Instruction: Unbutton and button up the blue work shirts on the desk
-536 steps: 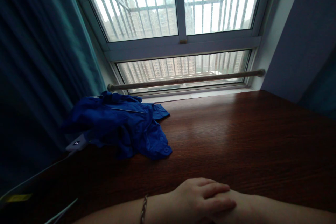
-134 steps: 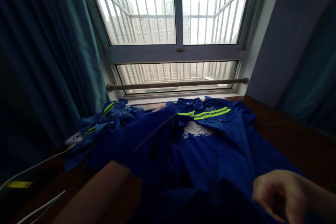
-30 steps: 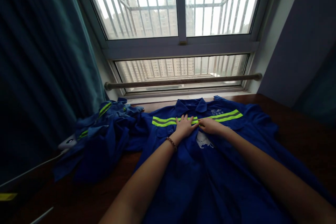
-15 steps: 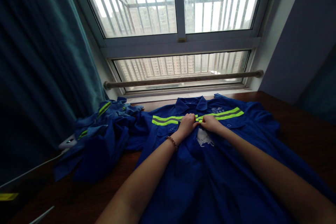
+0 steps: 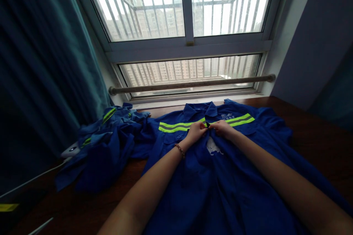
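A blue work jacket (image 5: 190,191) with a collar and a yellow-green reflective stripe (image 5: 173,126) across the chest lies spread out, front up. My left hand (image 5: 196,133) is closed in a pinch on one edge of its front opening, at the stripe. Opposite it, my right hand (image 5: 223,129) pinches the other edge, fingertips close to those of the left. A small dark gap shows between the edges there. Below the hands the front parts around a white patch (image 5: 213,146). Any button or fastener is hidden by my fingers.
Another crumpled blue garment (image 5: 106,154) with reflective strips lies at the left, beside a white device (image 5: 71,149) with a cable. Beyond the brown wooden surface (image 5: 306,125) stands a barred window with a rail (image 5: 190,85). A teal curtain (image 5: 52,62) hangs at left.
The jacket's front edges have come slightly apart at the stripe, leaving a dark gap. My right hand has turned a little, its fingers stretched further toward the left hand.
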{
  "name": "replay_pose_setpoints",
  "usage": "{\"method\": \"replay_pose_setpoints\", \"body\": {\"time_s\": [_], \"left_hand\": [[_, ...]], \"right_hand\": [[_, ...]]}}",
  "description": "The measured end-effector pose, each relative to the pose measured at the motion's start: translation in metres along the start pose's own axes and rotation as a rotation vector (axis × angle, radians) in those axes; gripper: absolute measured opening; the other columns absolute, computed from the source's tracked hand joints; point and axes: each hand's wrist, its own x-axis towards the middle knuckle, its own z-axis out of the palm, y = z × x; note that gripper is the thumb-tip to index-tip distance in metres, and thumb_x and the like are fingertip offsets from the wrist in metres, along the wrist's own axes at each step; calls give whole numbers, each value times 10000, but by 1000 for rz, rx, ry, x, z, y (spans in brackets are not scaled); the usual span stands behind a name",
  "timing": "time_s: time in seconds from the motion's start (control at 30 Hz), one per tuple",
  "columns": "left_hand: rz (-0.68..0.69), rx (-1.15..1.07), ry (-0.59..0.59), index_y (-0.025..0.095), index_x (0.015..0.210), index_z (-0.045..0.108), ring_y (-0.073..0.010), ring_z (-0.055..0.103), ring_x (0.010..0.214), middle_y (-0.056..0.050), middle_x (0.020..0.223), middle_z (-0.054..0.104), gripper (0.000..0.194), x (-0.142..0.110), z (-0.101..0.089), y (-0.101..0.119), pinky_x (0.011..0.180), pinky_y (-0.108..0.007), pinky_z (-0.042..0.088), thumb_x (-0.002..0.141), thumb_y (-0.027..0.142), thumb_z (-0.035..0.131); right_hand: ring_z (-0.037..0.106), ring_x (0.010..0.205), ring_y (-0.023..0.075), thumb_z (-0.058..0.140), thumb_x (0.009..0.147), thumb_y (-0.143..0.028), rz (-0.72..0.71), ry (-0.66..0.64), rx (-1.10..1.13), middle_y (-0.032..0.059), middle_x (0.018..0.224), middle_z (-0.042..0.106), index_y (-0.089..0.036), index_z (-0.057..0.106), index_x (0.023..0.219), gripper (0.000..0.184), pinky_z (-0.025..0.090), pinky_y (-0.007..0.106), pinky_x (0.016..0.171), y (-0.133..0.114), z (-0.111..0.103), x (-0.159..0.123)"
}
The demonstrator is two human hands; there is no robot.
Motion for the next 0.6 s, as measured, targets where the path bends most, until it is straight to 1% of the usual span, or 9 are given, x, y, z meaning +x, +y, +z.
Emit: {"method": "replay_pose_setpoints", "body": {"time_s": [0.1, 0.17, 0.23, 0.3, 0.37, 0.43, 0.47, 0.53, 0.6], "left_hand": [[-97, -288, -70, 126, 691, 565, -131, 572, 453, 0, 498, 596, 154, 2, 0, -4, 472, -226, 441, 658, 261, 630], [-188, -452, -121, 112, 709, 563, -137, 588, 465, -11, 518, 613, 161, 3, -4, -5, 499, -250, 472, 629, 210, 662], [-254, -576, -153, 98, 731, 563, -154, 614, 506, -29, 562, 633, 195, 4, -9, -6, 548, -280, 501, 599, 166, 689], [-283, -666, -169, 87, 744, 564, -170, 632, 552, -48, 611, 648, 226, 4, -12, -7, 601, -304, 518, 579, 143, 708], [-290, -722, -180, 79, 751, 565, -180, 642, 596, -63, 646, 656, 245, 4, -14, -9, 650, -315, 525, 568, 134, 719], [-295, -749, -187, 71, 749, 564, -185, 647, 632, -72, 663, 660, 262, 4, -15, -10, 688, -316, 526, 551, 120, 729], [-297, -754, -187, 68, 746, 562, -187, 648, 641, -75, 663, 661, 269, 4, -16, -9, 698, -316, 526, 543, 113, 733], [-282, -759, -160, 65, 742, 557, -186, 648, 637, -75, 656, 659, 279, 5, -19, -4, 698, -318, 528, 535, 111, 738], [-231, -764, -109, 68, 747, 552, -183, 647, 626, -66, 651, 657, 293, 6, -23, 3, 692, -325, 530, 533, 127, 743]], "right_hand": [[251, 272, 28, 634, 554, -221, 28, -31, 41, -78, 321, 328, -156, 445, 444, 228, 164, 173, 276, 3, 3, -1], [248, 287, 25, 618, 577, -259, 15, -47, 77, -81, 332, 317, -157, 435, 446, 247, 174, 174, 291, 3, 3, 0], [260, 307, 27, 601, 604, -300, -7, -77, 107, -77, 348, 325, -146, 471, 469, 242, 198, 175, 312, 2, 1, 0], [297, 332, 35, 604, 614, -323, -20, -128, 123, -69, 368, 356, -124, 566, 559, 209, 232, 177, 338, 1, -1, 2], [343, 359, 48, 616, 616, -335, -55, -181, 75, -58, 396, 409, -113, 645, 726, 249, 267, 181, 367, 1, -2, 3], [405, 401, 66, 623, 620, -339, -144, -178, -58, -30, 458, 491, -116, 669, 829, 309, 308, 191, 400, 2, -4, 4], [447, 442, 79, 624, 623, -335, -224, -147, -141, -8, 519, 539, -119, 677, 834, 306, 338, 199, 428, 2, -4, 5], [528, 568, 114, 622, 634, -315, -420, -48, -273, 32, 667, 601, -131, 692, 794, 255, 403, 221, 521, 1, -4, 4], [563, 685, 138, 598, 670, -302, -591, 41, -321, 43, 765, 613, -155, 696, 786, 212, 433, 235, 613, -3, -3, 3]]}}
